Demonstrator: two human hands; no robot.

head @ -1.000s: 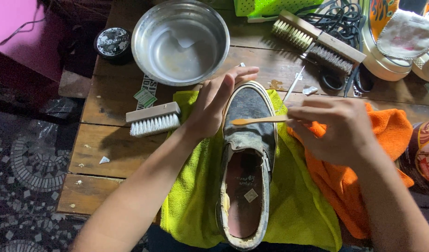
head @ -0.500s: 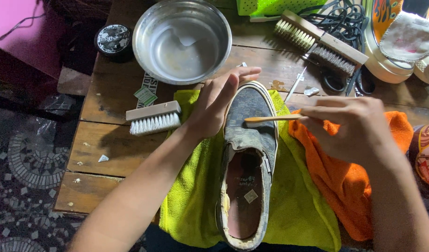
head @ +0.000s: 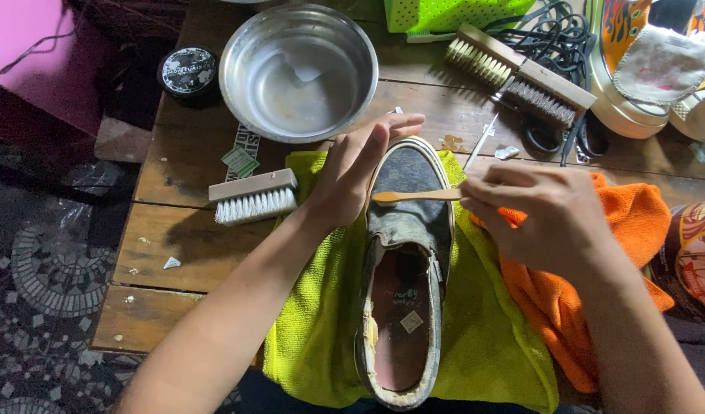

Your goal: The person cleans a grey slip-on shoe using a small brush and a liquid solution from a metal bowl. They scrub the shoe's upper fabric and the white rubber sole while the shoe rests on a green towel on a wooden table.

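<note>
A worn grey slip-on shoe (head: 405, 222) lies on a yellow-green towel (head: 475, 322), toe pointing away from me. My left hand (head: 352, 172) rests flat against the left side of the toe, steadying it. My right hand (head: 540, 211) pinches a small wooden-handled brush (head: 414, 196), held crosswise over the top of the shoe, its head near the left edge of the upper. The bristles face down and are hidden.
A steel bowl (head: 237, 77) with cloudy water stands behind the shoe, a round tin (head: 187, 70) to its left. A white scrub brush (head: 253, 198) lies left of the towel. Two wooden brushes (head: 521, 73), black cables, scissors, other shoes and an orange cloth (head: 598, 291) crowd the right.
My right hand has slid the small brush a little to the left across the shoe's upper. My left hand and the shoe have hardly moved.
</note>
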